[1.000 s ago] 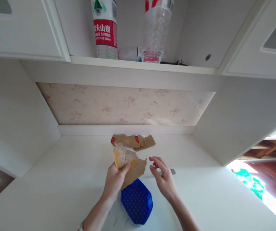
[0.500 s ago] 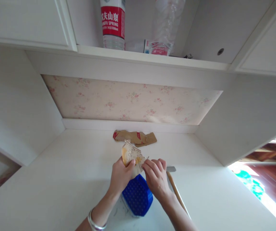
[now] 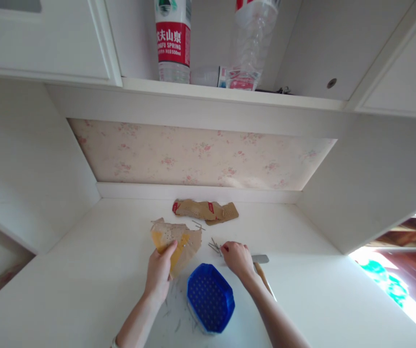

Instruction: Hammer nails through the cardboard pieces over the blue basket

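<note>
My left hand (image 3: pixel 160 270) grips a creased piece of tan cardboard (image 3: pixel 193 241) with yellow patches and small holes, thumb on top. A thin nail seems to poke out at the cardboard's upper left edge. My right hand (image 3: pixel 237 258) is closed in a pinch at the tabletop, its fingertips on one nail of a small pile of thin grey nails (image 3: pixel 213 245). More nails (image 3: pixel 197 225) lie loose farther back, beside the cardboard. Between my forearms stands a blue octagonal plastic basket (image 3: pixel 190 295) with a dotted bottom. A hammer (image 3: pixel 260 259) with a wooden handle lies partly hidden behind my right forearm.
A torn strip of brown cardboard (image 3: pixel 197 209) with red marks lies near the back of the white tabletop (image 3: pixel 128 227). Above, a cabinet shelf (image 3: pixel 230 97) holds a labelled water bottle (image 3: pixel 173 43) and a clear bottle (image 3: pixel 253 43). White side panels flank the space.
My hands have moved apart. The left has carried the cardboard left; the right has left it and come down to the nails on the tabletop. The basket and nails now show more fully.
</note>
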`<state>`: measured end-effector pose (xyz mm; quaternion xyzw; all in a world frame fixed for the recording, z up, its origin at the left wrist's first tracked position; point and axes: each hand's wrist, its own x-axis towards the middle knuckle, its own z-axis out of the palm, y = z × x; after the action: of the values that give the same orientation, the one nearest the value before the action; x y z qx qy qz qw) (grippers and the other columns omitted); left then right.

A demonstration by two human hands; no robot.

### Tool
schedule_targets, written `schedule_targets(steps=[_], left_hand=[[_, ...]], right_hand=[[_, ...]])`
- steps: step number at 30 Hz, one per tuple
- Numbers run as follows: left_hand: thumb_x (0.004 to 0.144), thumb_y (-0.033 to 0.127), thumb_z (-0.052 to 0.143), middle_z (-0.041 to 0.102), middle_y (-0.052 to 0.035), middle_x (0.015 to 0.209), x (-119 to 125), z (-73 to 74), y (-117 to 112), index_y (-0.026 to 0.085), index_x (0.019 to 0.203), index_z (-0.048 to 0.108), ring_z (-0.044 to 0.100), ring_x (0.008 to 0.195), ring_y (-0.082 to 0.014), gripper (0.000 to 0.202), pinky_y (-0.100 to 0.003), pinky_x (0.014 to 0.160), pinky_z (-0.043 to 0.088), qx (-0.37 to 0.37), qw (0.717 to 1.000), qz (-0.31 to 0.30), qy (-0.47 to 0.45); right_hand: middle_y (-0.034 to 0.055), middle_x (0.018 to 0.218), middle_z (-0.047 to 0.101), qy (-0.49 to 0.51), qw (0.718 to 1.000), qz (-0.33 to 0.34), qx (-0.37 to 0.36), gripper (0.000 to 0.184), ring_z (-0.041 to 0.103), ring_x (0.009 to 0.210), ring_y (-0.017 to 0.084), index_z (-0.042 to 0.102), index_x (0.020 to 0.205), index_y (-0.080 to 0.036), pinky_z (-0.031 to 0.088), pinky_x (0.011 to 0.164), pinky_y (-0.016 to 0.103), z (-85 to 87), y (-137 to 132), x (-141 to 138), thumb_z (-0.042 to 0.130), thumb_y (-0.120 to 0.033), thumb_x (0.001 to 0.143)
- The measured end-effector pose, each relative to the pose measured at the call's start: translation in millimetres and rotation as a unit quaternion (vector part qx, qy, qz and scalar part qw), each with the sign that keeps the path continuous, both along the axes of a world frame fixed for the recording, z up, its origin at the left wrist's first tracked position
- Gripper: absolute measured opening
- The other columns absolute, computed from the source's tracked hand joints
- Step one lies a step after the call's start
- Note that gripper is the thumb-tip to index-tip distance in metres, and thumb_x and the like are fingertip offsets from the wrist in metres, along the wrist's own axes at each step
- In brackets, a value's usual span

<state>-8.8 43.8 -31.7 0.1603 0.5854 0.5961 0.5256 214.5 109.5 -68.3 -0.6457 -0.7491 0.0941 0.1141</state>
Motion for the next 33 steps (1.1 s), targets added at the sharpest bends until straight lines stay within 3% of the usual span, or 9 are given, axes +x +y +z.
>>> schedule_targets(steps=[4, 8, 11, 14, 21, 28, 33], left_hand=[[0.075, 0.036, 0.074, 0.077, -0.0059, 0.083, 5, 3.7, -6, 0.018, 0.105, 0.066, 0.073, 0.065, -0.0206, 0.035, -0.024, 0.049, 0.051, 0.01, 0.999, -0.033, -0.028], [0.076, 0.038, 0.075, 0.077, -0.0075, 0.084, 12, 1.5, -1, 0.015, 0.105, 0.067, 0.074, 0.069, -0.0229, 0.039, -0.025, 0.054, 0.053, 0.037, 0.998, -0.058, -0.002], [0.076, 0.036, 0.077, 0.078, -0.0091, 0.094, 22, 0.0, 7, 0.015, 0.109, 0.067, 0.074, 0.084, -0.0246, 0.04, -0.029, 0.07, 0.057, 0.082, 0.995, -0.064, -0.008], [0.081, 0.036, 0.073, 0.076, -0.0102, 0.104, 33, 1.9, 11, 0.016, 0.114, 0.067, 0.073, 0.095, -0.0253, 0.039, -0.033, 0.083, 0.056, 0.119, 0.989, -0.087, -0.022], [0.085, 0.042, 0.068, 0.077, -0.009, 0.103, 41, 13.0, 7, 0.017, 0.104, 0.072, 0.07, 0.099, -0.0276, 0.032, -0.03, 0.085, 0.052, 0.138, 0.969, -0.119, 0.166], [0.084, 0.037, 0.068, 0.077, -0.0094, 0.096, 40, 16.7, 3, 0.018, 0.098, 0.074, 0.069, 0.099, -0.0284, 0.024, -0.028, 0.087, 0.048, 0.151, 0.949, -0.117, 0.252], [0.083, 0.033, 0.069, 0.076, -0.0087, 0.082, 44, 16.0, 2, 0.023, 0.09, 0.072, 0.071, 0.08, -0.0278, 0.013, -0.028, 0.073, 0.049, 0.152, 0.917, -0.121, 0.349]], right_hand=[[-0.0009, 0.081, 0.07, 0.02, 1.0, -0.002, 0.001, 0.022, 0.067, 0.073, 0.014, 0.067, 0.084, -0.016, 0.056, 0.074, 0.035, 2.3, 2, -3, 0.06, -0.034, 0.096], [0.0046, 0.089, 0.072, 0.09, 0.993, 0.013, 0.082, 0.03, 0.068, 0.081, 0.017, 0.068, 0.094, -0.018, 0.055, 0.076, 0.033, 22.5, -13, -7, 0.041, -0.026, 0.104], [0.0061, 0.109, 0.069, 0.143, 0.976, 0.098, 0.134, 0.026, 0.067, 0.089, 0.016, 0.065, 0.115, -0.022, 0.055, 0.081, 0.025, 37.9, -29, -15, 0.044, -0.031, 0.102], [0.0075, 0.109, 0.067, 0.154, 0.959, 0.157, 0.178, 0.029, 0.064, 0.093, 0.02, 0.063, 0.124, -0.024, 0.055, 0.082, 0.03, 46.0, -40, -23, 0.053, -0.033, 0.099], [0.0077, 0.103, 0.07, 0.107, 0.94, 0.208, 0.25, 0.023, 0.062, 0.09, 0.022, 0.068, 0.109, -0.022, 0.052, 0.079, 0.034, 45.4, -41, -25, 0.047, -0.018, 0.1], [0.0074, 0.09, 0.067, 0.004, 0.944, 0.221, 0.245, 0.018, 0.061, 0.08, 0.023, 0.062, 0.094, -0.02, 0.05, 0.073, 0.035, 51.1, -46, -36, 0.046, -0.012, 0.098], [0.0077, 0.084, 0.064, -0.04, 0.952, 0.198, 0.228, 0.013, 0.061, 0.076, 0.025, 0.058, 0.085, -0.021, 0.05, 0.067, 0.034, 58.6, -44, -45, 0.054, -0.012, 0.092]])
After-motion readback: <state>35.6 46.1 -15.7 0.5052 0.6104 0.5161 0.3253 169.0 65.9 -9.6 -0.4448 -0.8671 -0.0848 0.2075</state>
